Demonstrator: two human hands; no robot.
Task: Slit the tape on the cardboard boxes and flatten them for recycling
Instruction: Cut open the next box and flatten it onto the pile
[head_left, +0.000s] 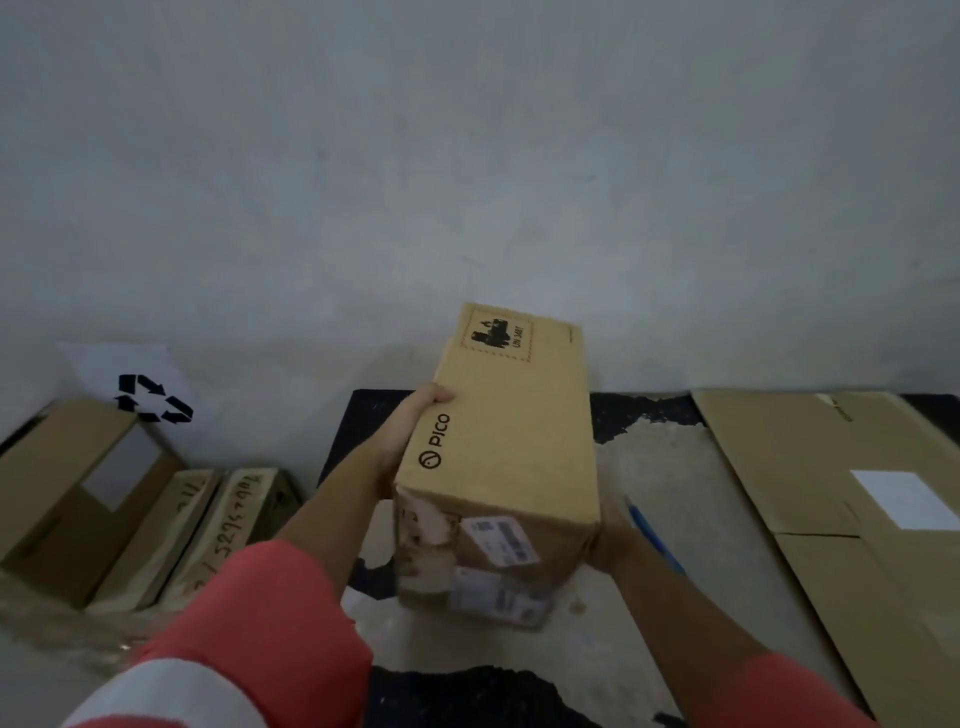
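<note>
A long brown cardboard box (511, 436) printed "PICO" is held up in the air at the middle of the view, its labelled end toward me. My left hand (410, 431) holds its left side, thumb over the top edge. My right hand (615, 540) grips the box's lower right corner and is mostly hidden behind it. A blue tool (655, 540), probably a cutter, lies just right of that hand; whether the hand holds it I cannot tell.
A large flattened cardboard sheet (841, 493) with a white label lies at the right. Several flattened boxes (104, 509) lean at the left under a recycling sign (150, 397). A dark worn mat (644, 415) covers the surface below the box. A grey wall stands behind.
</note>
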